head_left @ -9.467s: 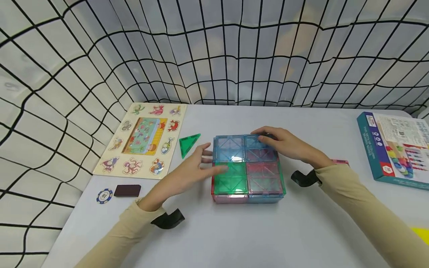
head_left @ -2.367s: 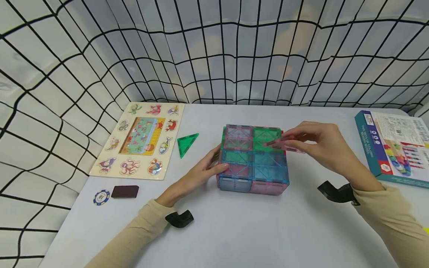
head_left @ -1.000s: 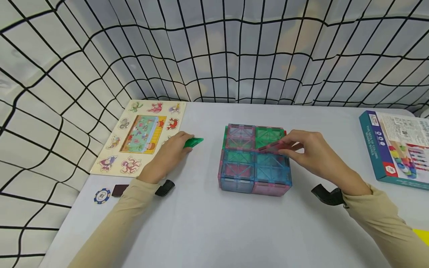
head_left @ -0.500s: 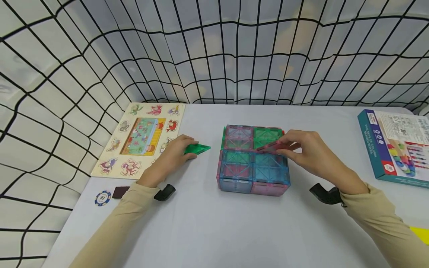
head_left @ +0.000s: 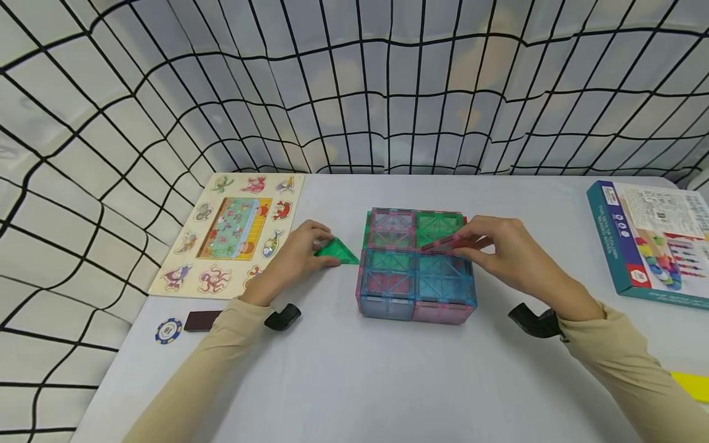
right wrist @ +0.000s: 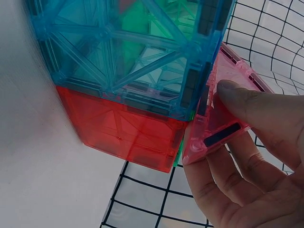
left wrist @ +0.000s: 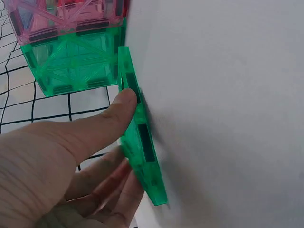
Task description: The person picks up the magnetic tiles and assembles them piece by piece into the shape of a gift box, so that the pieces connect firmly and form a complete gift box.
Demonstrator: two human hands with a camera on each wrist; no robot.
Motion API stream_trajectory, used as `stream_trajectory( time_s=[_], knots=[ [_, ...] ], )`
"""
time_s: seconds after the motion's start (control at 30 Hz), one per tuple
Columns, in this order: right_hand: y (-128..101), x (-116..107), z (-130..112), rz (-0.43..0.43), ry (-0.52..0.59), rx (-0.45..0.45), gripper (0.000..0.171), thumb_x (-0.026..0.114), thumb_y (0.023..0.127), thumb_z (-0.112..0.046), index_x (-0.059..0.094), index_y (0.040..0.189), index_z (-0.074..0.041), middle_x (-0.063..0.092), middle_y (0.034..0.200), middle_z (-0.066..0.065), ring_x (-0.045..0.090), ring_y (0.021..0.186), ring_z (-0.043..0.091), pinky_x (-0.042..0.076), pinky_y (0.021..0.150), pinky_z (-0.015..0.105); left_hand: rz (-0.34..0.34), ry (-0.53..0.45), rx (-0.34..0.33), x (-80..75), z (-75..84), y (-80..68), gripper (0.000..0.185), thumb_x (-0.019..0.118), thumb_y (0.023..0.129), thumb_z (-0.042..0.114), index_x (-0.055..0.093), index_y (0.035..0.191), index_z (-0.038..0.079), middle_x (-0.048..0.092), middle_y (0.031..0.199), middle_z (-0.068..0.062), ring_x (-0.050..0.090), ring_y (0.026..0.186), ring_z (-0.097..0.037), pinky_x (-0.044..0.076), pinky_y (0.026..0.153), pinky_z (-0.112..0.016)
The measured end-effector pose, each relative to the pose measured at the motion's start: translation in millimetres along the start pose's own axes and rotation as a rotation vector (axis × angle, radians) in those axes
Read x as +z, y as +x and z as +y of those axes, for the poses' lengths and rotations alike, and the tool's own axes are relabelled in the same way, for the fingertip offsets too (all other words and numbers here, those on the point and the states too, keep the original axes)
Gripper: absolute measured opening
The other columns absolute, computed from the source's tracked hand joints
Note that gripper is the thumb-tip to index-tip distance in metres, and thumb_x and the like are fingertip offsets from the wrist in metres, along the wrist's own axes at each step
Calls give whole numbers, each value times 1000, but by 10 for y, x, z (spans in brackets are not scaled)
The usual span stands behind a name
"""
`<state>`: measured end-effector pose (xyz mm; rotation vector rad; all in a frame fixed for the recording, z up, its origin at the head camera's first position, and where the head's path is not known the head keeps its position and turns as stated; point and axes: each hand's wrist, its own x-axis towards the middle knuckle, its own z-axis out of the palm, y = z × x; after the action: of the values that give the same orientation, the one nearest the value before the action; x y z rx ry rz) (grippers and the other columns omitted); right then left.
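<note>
A box of translucent magnetic tiles (head_left: 416,264) in blue, pink, green and red stands mid-table; its walls also show as the tile box (left wrist: 71,47) and tile box (right wrist: 137,90). My left hand (head_left: 299,258) pinches a green triangle tile (head_left: 336,251) just left of the box; in the left wrist view the thumb (left wrist: 109,118) presses on the green tile (left wrist: 140,137). My right hand (head_left: 501,255) pinches a pink tile (head_left: 451,244) against the box's top right edge. The right wrist view shows the pink tile (right wrist: 221,118) under my thumb (right wrist: 251,102), beside the blue top.
A wooden animal puzzle board (head_left: 232,231) lies at the left. A poker chip (head_left: 167,330) and a dark block (head_left: 202,320) sit near the front left. A game box (head_left: 650,237) lies at the right, with a yellow piece (head_left: 692,386) front right. Black netting (head_left: 354,86) surrounds the table.
My left hand has left the box, picked up the green triangle and carried it right toward the box. My right hand keeps the pink tile at the top right edge.
</note>
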<state>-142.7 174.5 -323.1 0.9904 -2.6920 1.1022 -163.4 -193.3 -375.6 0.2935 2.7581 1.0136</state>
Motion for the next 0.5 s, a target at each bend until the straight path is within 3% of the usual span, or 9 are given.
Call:
stream_trajectory(
  time_s=[0.2,0.33,0.5],
  knots=[
    [-4,3,1,-1,-3,13,21,82,82,11,77,99,-2,73,92,3,75,88,25,63,79,45,30,-60,12,17,-7,-20,48,89,83,4,64,123,-4,69,110,-17,66,100,-31,56,93,-43],
    [-6,7,0,-1,-3,15,22,82,82,12,77,100,-1,73,93,4,75,88,26,63,79,46,53,-28,52,-35,-27,-88,33,89,82,5,74,110,-4,74,95,-12,69,86,-24,58,82,-38],
    [-11,-4,0,10,-16,6,22,82,82,11,77,99,-1,74,93,4,75,87,25,63,78,46,204,-4,109,-241,80,-178,21,89,83,7,81,101,-2,79,93,-12,75,84,-24,59,74,-32]
  ],
)
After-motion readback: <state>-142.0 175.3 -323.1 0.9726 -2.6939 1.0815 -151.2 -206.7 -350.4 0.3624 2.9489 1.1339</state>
